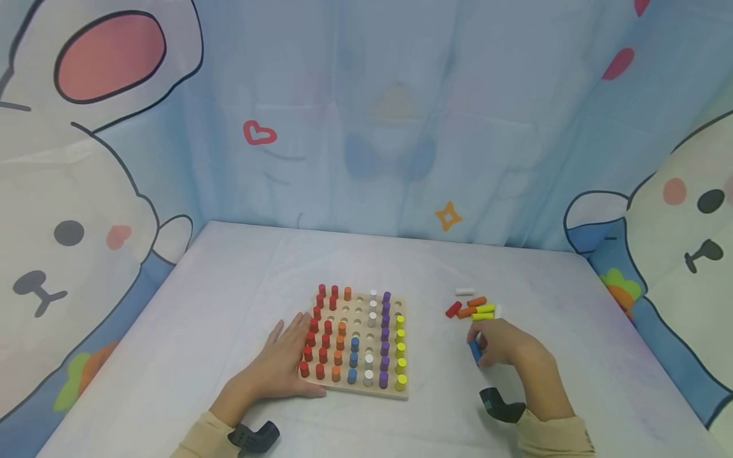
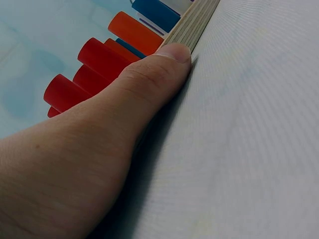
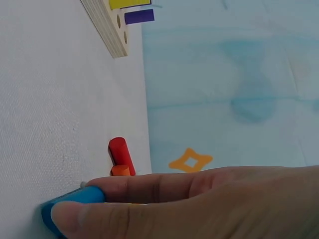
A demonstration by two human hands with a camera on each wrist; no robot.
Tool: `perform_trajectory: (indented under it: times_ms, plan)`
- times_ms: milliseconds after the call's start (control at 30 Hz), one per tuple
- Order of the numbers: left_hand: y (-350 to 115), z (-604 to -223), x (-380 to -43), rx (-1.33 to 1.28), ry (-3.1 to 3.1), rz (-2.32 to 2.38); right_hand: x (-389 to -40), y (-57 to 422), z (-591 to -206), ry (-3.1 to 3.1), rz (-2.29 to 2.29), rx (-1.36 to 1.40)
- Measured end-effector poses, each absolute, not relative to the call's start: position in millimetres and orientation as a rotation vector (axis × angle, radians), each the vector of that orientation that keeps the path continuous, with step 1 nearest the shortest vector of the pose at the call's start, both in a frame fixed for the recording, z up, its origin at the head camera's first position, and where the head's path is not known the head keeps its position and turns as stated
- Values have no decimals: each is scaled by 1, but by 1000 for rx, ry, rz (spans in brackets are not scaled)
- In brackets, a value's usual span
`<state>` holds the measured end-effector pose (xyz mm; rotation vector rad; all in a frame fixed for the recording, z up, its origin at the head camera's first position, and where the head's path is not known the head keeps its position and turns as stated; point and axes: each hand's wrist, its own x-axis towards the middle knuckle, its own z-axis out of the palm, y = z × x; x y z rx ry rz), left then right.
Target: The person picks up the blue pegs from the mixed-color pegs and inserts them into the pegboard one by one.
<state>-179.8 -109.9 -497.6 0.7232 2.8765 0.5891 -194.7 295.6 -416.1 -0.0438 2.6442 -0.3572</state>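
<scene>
A wooden pegboard (image 1: pixel 366 393) lies on the table with rows of coloured pegs standing in its holes. My left hand (image 1: pixel 283 362) lies along the board's left side with fingers stretched out. Its thumb (image 2: pixel 149 74) rests against the board's near edge. To the right of the board, my right hand (image 1: pixel 504 343) pinches a blue peg (image 3: pixel 77 201) between thumb and fingertips, low over the table. Red pegs (image 1: pixel 305 369) fill the left column, purple pegs (image 1: pixel 384 380) and yellow pegs (image 1: pixel 401 383) stand at the right, and several holes between them are bare.
Beyond my right hand lie loose pegs: a white peg (image 1: pixel 465 292), a red peg (image 1: pixel 453 309), orange pegs (image 1: pixel 477 301) and yellow pegs (image 1: pixel 485 308). A white cloth covers the table (image 1: pixel 258 267). A blue printed curtain (image 1: pixel 395 159) hangs behind it.
</scene>
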Motion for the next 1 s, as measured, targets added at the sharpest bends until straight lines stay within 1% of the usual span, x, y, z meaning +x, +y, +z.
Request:
perform_trajectory:
  times_ms: [267,667,1000]
  plan:
    - [-109,-497,-180,719,2875,592,-194,290,-416,2704,-359,-117]
    - [-110,-498,-179,730,2880,591,-200,289,-424,2726,-455,-142]
    - [-110,-498,-179,723,2884,590,-201,280,-425,2771,-389,-137]
